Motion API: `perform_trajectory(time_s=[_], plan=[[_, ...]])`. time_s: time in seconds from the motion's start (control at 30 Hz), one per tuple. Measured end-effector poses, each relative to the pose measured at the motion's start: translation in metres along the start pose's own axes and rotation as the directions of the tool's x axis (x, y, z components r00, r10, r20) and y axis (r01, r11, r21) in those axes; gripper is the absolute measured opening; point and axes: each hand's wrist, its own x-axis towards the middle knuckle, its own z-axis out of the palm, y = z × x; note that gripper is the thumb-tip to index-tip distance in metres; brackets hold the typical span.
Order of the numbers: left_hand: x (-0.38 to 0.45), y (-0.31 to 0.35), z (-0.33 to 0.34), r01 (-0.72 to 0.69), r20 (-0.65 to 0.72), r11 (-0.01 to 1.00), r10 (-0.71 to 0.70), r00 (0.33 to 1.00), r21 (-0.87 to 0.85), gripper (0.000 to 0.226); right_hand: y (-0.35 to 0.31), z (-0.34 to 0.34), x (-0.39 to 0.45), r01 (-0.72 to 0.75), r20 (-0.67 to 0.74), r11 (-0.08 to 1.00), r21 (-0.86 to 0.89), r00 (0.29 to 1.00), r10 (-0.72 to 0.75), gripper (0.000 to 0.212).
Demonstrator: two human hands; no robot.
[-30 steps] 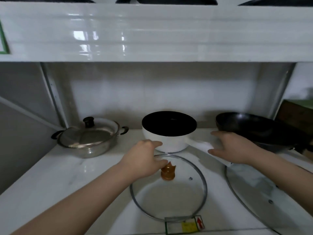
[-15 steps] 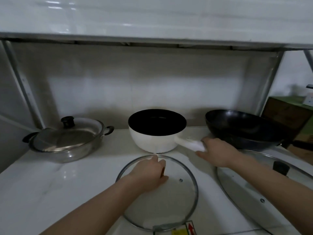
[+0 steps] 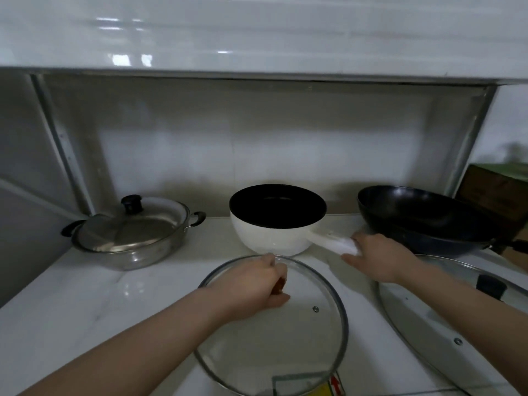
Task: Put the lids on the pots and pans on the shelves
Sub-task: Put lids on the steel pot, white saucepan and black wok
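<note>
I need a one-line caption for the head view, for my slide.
Left hand grips the glass lid by its knob while right hand holds the white saucepan by its handle.

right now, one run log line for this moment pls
phase: grasp lid | left hand: grips knob of glass lid | right hand: holds handle of white saucepan | saucepan: uncovered

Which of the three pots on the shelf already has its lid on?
The steel pot at far left, capped by a metal lid with a black knob. The white saucepan and black wok stand open.
</note>
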Motion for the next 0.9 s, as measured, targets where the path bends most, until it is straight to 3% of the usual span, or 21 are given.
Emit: perform_trajectory(time_s=[0.17, 0.27, 0.53, 0.9], plan=[[-0.032, -0.016, -0.053, 0.001, -0.059, 0.994, 0.006, 0.998, 0.110, 0.030, 0.000, -0.001, 0.000, 0.012, 0.014, 1.000, -0.013, 1.000, -0.012, 0.043], [-0.035, -0.023, -0.087, 0.013, -0.185, 0.990, 0.013, 0.983, 0.142, 0.029, 0.001, 0.000, 0.001, 0.012, 0.012, 1.000, -0.025, 1.000, -0.012, 0.044], [0.051, -0.044, -0.120, 0.098, -0.386, 0.994, -0.110, 0.916, -0.051, 0.025, 0.006, 0.005, 0.006, 0.044, -0.028, 0.998, -0.034, 0.999, -0.045, 0.042], [0.166, -0.071, -0.057, 0.209, -0.294, 0.975, -0.221, 0.930, -0.072, 0.026, 0.009, 0.011, 0.011, 0.036, -0.058, 0.999, -0.026, 0.998, -0.037, 0.043]])
